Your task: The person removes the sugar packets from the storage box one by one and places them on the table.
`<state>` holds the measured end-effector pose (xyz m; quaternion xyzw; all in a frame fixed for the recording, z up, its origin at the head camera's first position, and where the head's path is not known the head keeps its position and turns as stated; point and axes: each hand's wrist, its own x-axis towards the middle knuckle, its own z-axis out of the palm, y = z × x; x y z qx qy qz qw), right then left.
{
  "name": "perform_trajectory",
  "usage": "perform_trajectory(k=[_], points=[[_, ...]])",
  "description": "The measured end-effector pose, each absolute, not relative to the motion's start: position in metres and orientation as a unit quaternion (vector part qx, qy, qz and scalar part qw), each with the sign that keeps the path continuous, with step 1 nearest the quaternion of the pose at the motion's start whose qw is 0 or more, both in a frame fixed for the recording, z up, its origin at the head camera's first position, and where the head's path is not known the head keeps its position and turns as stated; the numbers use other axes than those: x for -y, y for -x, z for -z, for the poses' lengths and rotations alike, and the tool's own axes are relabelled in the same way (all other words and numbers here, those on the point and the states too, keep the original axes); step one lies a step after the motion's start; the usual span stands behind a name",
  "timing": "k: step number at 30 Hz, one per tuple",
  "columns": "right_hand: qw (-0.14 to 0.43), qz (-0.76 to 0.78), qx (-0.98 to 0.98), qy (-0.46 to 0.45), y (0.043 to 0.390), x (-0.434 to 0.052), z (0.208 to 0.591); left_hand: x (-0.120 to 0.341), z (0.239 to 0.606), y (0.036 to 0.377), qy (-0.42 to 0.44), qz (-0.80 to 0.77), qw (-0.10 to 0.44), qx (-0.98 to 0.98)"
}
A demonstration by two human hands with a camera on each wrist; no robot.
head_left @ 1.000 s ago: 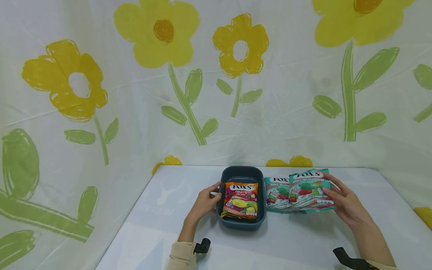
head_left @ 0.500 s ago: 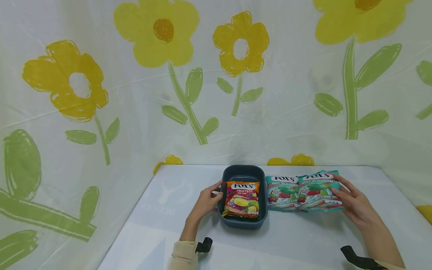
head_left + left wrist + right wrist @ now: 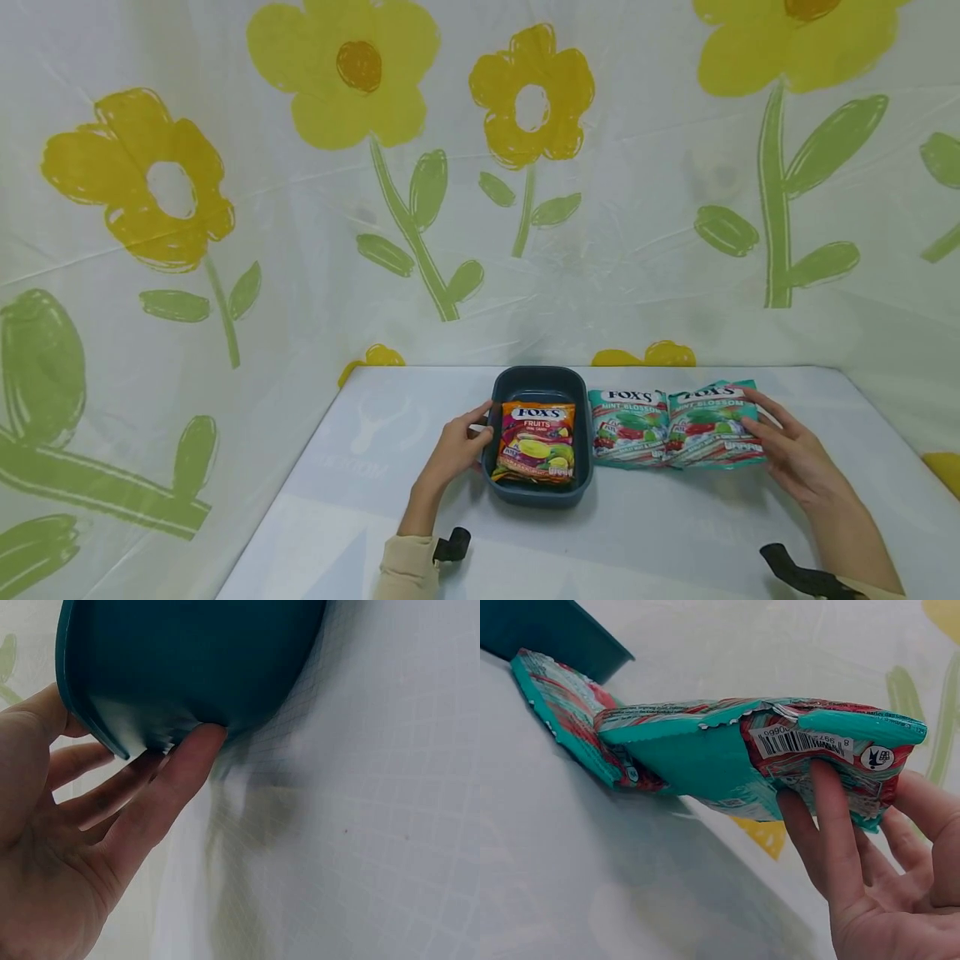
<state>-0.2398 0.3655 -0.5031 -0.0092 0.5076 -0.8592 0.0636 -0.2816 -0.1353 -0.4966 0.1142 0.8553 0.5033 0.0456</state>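
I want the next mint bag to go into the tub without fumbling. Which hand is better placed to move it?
Probably the right hand: it already holds the right mint bag beside the tub. The left hand rests against the tub's left wall, steadying it.

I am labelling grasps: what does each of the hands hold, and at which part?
Right hand holds a mint candy bag by its right edge. Left hand touches the blue tub at its left rim.
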Motion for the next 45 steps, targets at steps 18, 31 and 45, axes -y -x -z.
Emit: perform_trajectory(k=[18,31,45], points=[[0.086,0.649,-0.754,-0.06,0.245,-0.351,0.49,0.136,0.497,0.281,-0.117,-0.503,0.043,-0.855],[0.027,0.47,-0.882,-0.011,0.236,-0.342,0.471,0.136,0.498,0.283,-0.118,-0.5,0.042,-0.857],[0.022,0.3,-0.953,-0.044,0.245,-0.341,0.479,0.136,0.499,0.282,-0.125,-0.503,0.041,-0.854]])
